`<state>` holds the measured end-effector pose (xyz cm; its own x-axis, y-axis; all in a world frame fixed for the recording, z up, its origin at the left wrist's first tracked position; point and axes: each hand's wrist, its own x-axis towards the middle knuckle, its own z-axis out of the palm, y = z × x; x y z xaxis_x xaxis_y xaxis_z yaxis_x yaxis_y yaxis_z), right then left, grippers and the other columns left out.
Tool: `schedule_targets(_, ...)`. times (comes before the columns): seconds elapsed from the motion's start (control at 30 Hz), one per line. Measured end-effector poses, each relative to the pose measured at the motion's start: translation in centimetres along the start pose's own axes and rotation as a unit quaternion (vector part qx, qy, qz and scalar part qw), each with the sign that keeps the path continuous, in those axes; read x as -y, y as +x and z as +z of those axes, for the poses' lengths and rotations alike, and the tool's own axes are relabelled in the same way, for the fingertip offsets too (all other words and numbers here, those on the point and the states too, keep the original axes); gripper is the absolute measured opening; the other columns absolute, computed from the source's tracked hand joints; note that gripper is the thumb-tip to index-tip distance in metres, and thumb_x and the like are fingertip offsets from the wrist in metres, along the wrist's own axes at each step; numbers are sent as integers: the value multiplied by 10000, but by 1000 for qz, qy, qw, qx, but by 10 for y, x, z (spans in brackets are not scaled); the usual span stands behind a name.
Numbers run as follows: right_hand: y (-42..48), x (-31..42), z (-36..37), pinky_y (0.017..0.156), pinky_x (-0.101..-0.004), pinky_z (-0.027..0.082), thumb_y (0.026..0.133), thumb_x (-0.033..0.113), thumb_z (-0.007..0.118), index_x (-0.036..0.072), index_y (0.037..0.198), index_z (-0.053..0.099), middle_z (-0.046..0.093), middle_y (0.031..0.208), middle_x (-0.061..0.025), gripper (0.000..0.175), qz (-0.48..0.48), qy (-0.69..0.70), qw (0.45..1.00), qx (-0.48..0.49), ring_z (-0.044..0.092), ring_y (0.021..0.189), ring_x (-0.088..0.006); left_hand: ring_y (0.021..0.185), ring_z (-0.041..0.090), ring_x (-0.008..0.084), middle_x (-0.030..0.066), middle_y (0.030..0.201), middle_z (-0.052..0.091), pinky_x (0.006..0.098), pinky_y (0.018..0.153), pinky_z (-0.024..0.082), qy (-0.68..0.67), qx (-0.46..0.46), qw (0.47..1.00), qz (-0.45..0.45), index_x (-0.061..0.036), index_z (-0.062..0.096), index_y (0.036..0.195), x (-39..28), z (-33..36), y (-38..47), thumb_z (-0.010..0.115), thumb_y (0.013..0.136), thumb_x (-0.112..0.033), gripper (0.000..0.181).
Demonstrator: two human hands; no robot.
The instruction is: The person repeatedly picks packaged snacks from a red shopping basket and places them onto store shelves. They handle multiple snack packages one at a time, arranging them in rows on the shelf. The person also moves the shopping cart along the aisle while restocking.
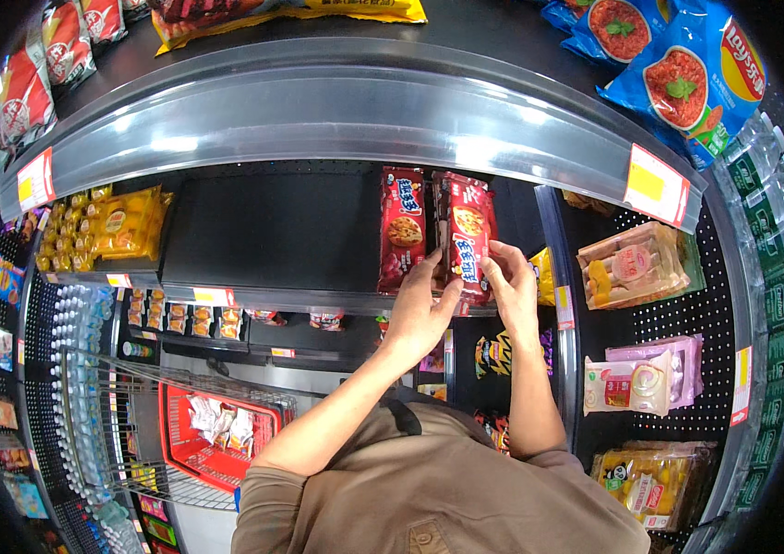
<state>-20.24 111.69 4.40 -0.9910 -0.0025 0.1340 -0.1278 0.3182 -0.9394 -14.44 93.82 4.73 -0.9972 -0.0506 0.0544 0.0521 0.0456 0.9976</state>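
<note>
A dark red cookie pack [471, 235] with a cookie picture stands at the right part of a black shelf [281, 228]. My left hand [423, 301] has its thumb on the pack's lower left edge, with its fingers reaching toward the gap on that side. My right hand [513, 287] grips the lower right edge between thumb and fingers. Just left of it lies a second red cookie pack [402, 232], close to my left fingertips. More red packaging shows partly behind the held pack.
A curved metal shelf edge [336, 104] runs above my hands. Yellow snack packs [125, 225] sit at the shelf's left end. Below left stands a wire shopping cart [136, 443] holding a red basket [177, 450] with small packets. Bagged pastries [630, 384] hang at right; blue chip bags [682, 90] are above.
</note>
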Motion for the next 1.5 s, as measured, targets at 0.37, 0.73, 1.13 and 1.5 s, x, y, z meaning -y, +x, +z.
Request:
schedule_targets(0.37,-49,65,46,697,-226,522,978,78,729,30,1408,557,701,1069,-66,466,-30,171,983,54,642,879,-90,1299,562,164,97,1421,589,343,1112,465,-256,38,966,-17,-60,371,1600,-17,-53,-58,655,1044,-97,625)
schedule_targets(0.73,-156,85,186,732,-231,523,939,10,762,41,1493,511,681,1281,-113,609,33,73,873,482,601,859,-61,1424,486,190,131,1567,511,322,1188,370,-140,-412,899,-43,18,411,1591,48,-152,-242,566,1094,-136,544)
schedule_targets(1.13,-188,67,232,706,-260,522,989,42,699,40,1399,614,691,1202,-91,419,-63,-108,821,558,595,807,-92,653,637,147,20,913,675,299,513,531,-122,-664,642,-364,-151,529,1552,353,-201,-512,608,1032,-217,530)
schedule_targets(1.5,-199,57,222,750,-295,557,978,10,685,29,1345,645,704,1175,-114,370,-92,-183,810,549,678,873,-147,826,773,325,201,1053,777,436,698,611,-31,-494,636,-593,-91,765,1186,454,-224,-526,568,935,-159,326)
